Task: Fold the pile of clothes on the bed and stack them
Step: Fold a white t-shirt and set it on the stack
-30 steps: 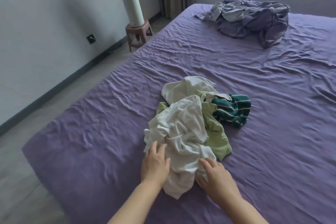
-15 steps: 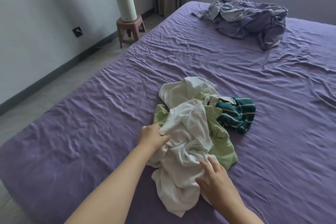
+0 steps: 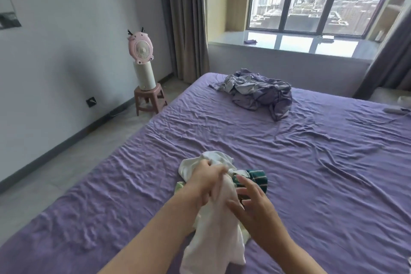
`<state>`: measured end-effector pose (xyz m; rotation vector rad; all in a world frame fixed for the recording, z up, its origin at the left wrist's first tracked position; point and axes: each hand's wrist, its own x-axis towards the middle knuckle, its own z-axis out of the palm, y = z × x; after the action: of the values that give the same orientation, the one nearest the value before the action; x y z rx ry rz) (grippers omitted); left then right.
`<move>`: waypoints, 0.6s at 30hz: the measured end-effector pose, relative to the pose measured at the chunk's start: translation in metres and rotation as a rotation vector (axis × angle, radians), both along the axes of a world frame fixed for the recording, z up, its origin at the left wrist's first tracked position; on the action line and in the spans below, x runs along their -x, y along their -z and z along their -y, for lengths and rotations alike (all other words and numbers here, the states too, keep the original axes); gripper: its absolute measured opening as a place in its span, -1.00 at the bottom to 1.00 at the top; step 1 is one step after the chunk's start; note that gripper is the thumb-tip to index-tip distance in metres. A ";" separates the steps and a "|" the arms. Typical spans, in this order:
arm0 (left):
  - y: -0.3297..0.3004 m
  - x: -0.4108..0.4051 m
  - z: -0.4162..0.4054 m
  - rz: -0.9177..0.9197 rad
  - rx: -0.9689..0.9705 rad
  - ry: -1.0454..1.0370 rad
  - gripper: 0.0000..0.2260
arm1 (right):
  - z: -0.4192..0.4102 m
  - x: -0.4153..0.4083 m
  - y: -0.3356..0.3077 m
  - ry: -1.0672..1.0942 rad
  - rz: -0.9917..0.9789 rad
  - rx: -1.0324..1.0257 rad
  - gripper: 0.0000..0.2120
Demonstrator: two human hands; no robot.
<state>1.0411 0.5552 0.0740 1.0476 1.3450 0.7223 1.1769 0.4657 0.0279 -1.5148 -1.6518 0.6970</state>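
A wide bed under a wrinkled purple sheet (image 3: 255, 140) fills most of the room. Toward the bed's far end, below the window, lies a crumpled heap of grey-lilac bedding (image 3: 258, 92). Off the bed's left edge, a pink plastic stool (image 3: 151, 97) carries a white cylinder topped by a pink cartoon-faced fan (image 3: 140, 48). Near the bed's front edge, a bunched white cotton garment (image 3: 218, 229) hangs lifted, its lower part trailing down toward the sheet. The left hand (image 3: 206, 179) is closed around its upper part. The right hand (image 3: 255, 204), fingers spread and loosely curled, touches the cloth's right side without a firm grasp. Behind the hands on the sheet rest another white piece (image 3: 195, 162), a dark green striped garment (image 3: 258, 179) and a sliver of pale green fabric (image 3: 179, 186).
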 end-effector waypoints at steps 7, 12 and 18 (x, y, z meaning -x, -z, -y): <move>-0.135 -0.070 0.049 0.229 -0.124 0.125 -0.86 | 0.043 -0.024 -0.117 0.303 -0.076 -0.134 -0.54; -0.182 -0.095 0.089 -0.104 -0.752 0.265 -0.65 | 0.073 -0.086 -0.194 0.240 -0.271 -0.134 -0.61; -0.181 -0.123 0.106 -0.369 -0.890 0.411 -0.26 | 0.114 -0.145 -0.261 0.182 -0.534 -0.119 -0.69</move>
<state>1.1644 0.4491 0.2551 2.1790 1.0353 0.8520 1.3218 0.3521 0.2889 -1.2371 -1.1189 0.8029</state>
